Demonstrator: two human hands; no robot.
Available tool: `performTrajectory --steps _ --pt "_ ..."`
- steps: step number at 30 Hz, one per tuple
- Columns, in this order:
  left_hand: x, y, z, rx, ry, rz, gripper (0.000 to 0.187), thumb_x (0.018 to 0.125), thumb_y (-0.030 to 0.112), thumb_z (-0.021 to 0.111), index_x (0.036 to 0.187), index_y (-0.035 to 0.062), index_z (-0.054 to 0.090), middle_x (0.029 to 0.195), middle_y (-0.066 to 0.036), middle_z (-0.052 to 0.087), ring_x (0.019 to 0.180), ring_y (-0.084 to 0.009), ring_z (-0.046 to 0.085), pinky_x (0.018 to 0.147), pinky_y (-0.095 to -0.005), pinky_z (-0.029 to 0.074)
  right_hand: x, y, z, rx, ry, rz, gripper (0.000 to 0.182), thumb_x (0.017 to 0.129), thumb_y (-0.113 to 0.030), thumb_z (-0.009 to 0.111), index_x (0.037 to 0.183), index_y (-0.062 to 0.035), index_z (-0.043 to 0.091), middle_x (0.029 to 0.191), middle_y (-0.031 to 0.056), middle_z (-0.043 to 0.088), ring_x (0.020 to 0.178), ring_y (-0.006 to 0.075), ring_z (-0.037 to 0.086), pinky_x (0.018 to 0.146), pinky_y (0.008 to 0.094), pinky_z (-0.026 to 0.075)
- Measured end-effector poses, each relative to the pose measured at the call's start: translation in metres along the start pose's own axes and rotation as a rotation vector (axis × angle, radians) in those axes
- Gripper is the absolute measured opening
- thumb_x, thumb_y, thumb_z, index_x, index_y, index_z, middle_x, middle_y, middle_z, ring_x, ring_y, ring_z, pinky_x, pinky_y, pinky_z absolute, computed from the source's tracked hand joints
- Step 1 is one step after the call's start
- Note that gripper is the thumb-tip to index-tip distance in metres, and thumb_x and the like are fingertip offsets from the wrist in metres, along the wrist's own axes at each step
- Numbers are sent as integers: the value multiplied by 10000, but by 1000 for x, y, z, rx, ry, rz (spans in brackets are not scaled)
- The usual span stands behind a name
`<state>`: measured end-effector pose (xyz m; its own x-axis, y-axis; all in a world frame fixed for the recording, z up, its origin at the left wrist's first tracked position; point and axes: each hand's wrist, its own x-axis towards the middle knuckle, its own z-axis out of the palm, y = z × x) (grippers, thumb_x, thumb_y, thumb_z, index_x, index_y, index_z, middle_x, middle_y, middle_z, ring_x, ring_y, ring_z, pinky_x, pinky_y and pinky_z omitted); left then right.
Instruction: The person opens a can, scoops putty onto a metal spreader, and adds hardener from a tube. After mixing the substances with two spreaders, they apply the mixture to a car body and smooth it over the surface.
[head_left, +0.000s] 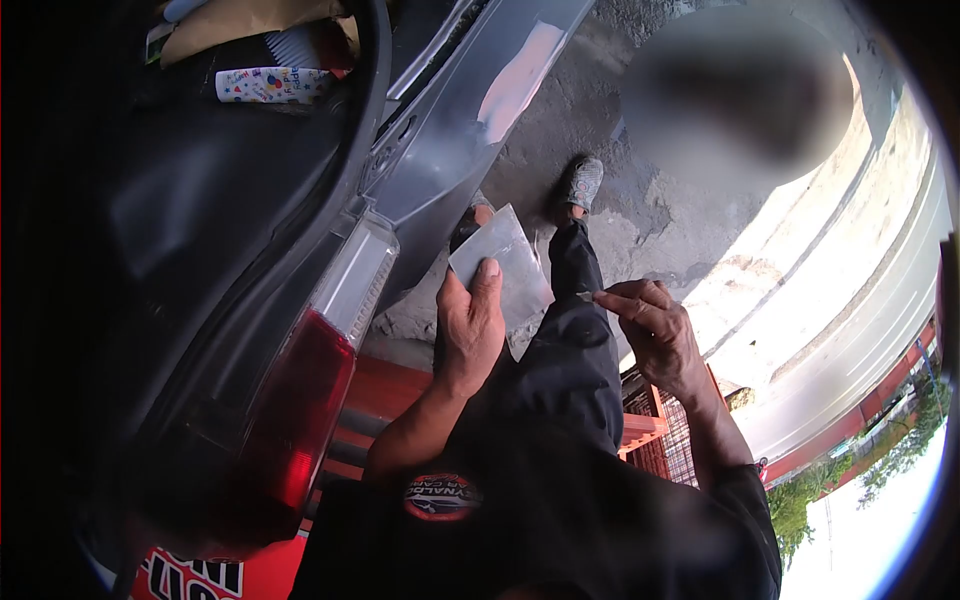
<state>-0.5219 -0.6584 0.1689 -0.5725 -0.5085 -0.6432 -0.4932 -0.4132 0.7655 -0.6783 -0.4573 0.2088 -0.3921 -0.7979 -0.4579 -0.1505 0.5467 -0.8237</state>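
My left hand (472, 330) grips a flat, pale grey rectangular plate (500, 265), thumb on top and fingers underneath. To the right, my right hand (655, 325) is closed in a pinch. A small thin light piece (586, 296) shows at its fingertips; its kind is too small to make out. The hands are apart, in front of my dark trousers (570, 370). Nearest to my left hand is the car's grey rear body panel (440, 150), with a smooth pinkish-white patch (522, 80) on it.
The red and clear tail light (305, 420) is close on my left, beside the open trunk (220, 180), which holds cardboard (245, 30) and a printed wrapper (270, 85). An orange metal frame (645, 430) stands behind my right side. Rough concrete ground (650, 225) lies underfoot.
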Motion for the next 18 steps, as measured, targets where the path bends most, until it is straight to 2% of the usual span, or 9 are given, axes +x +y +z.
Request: performTrajectory --steps 2,3,4,6,8,11,14,15,18 --pt "-11 -23 -7 -57 65 -2 321 1081 207 574 1260 -57 607 1109 -72 671 1014 -128 584 905 -297 472 27 3 1 419 265 103 428 952 96 579 1340 -63 667 1154 106 710 1100 224 675 987 349 528" --pt "-16 -28 -21 131 -90 -78 491 1098 236 502 1455 -96 442 1394 -221 585 1224 -290 591 1052 -402 449 44 0 0 446 330 151 410 972 69 568 1355 -50 652 1166 108 710 1120 201 665 1003 334 516" --pt "-21 -38 -23 104 -63 -80 453 1084 262 532 1361 -97 531 1291 -209 639 1152 -274 612 1010 -399 464 65 -4 -1 471 395 198 395 992 42 557 1370 -36 638 1178 109 709 1141 178 656 1018 319 505" --pt "-29 -36 -29 105 -86 -201 384 1074 265 549 1220 -83 615 1094 -159 678 997 -231 616 921 -383 478 110 -2 5 282 527 137 396 985 4 585 1375 -37 638 1190 108 707 1116 162 655 990 313 510" --pt "-33 -39 -32 82 -62 -198 364 1067 271 564 1157 -75 631 998 -126 662 917 -203 593 871 -371 474 159 0 21 181 706 22 409 933 68 575 1322 -27 655 1092 163 689 1000 291 705 870 390 554" --pt "-34 -41 -36 46 -22 -208 349 1060 267 577 1124 -71 636 938 -102 643 864 -180 570 839 -358 470 208 8 37 -144 875 -43 442 900 60 567 1322 -40 652 1133 170 676 1004 339 663 893 440 533" --pt "-33 -42 -42 24 -37 -215 345 1057 263 582 1130 -71 635 956 -101 645 878 -174 569 844 -354 469 229 9 42 -331 917 -36 470 881 34 568 1336 -61 641 1176 167 664 1022 383 611 934 473 487" --pt "-33 -43 -44 18 -52 -216 345 1057 262 582 1133 -70 636 967 -102 649 888 -173 571 848 -355 469 232 10 42 -392 875 -34 512 912 8 573 1405 -119 620 1259 139 644 1120 361 612 1000 473 468" --pt "-34 -44 -44 36 -48 -185 338 1055 256 583 1138 -67 637 978 -102 654 905 -164 573 845 -350 468 224 8 59 -560 739 51 566 912 -21 564 1457 -174 579 1327 118 601 1192 370 552 1043 492 429"
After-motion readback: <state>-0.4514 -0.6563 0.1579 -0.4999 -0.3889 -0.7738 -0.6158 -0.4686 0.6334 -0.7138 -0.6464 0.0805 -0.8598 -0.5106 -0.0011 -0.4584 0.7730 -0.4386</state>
